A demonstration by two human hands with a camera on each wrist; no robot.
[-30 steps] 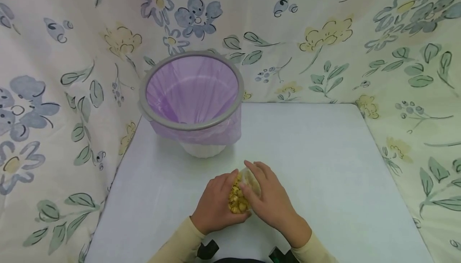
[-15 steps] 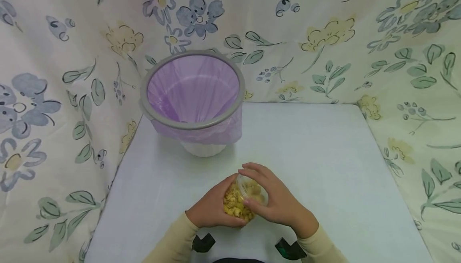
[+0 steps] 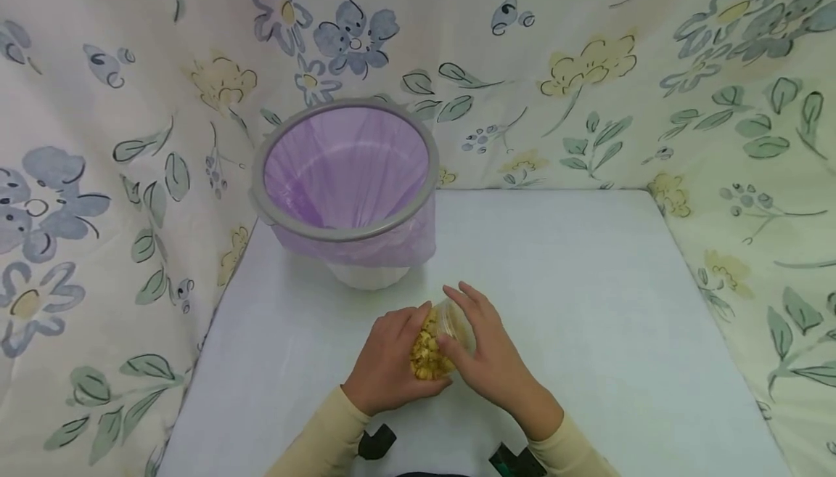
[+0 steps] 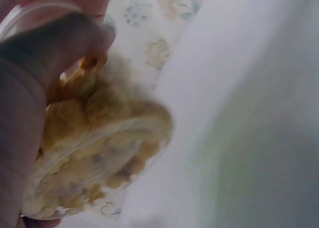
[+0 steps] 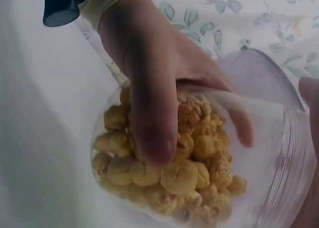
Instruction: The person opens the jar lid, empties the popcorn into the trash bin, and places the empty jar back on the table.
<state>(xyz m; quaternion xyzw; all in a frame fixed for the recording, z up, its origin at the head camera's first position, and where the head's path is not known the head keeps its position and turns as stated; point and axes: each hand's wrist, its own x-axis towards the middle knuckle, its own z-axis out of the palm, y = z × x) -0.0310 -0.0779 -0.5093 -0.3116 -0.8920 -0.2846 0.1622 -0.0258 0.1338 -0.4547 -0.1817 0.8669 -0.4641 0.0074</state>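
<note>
A clear plastic jar [image 5: 114, 178] of yellow popcorn [image 3: 429, 357] lies tilted between the two hands, close over the table. My left hand [image 3: 387, 361] grips its body, thumb on the near side and fingers around the far side. The popcorn packs toward the base and shows through the wall in both wrist views. At the jar's other end, my right hand [image 3: 496, 364] holds the transparent lid [image 5: 301, 153], with the thumb on one side and the fingers spread on the other. The lid sits on the jar's mouth and points to the right.
A white bin [image 3: 369, 276] with a grey rim [image 3: 261, 194] and a purple liner [image 3: 353, 165] stands beyond the hands, slightly left. The white table [image 3: 575, 281] has floral fabric [image 3: 483, 49] hanging at its back and sides.
Half a second ago the lid's face showed more to the head camera. The jar has since tilted rightward, and the right hand has shifted slightly left and turned with the lid.
</note>
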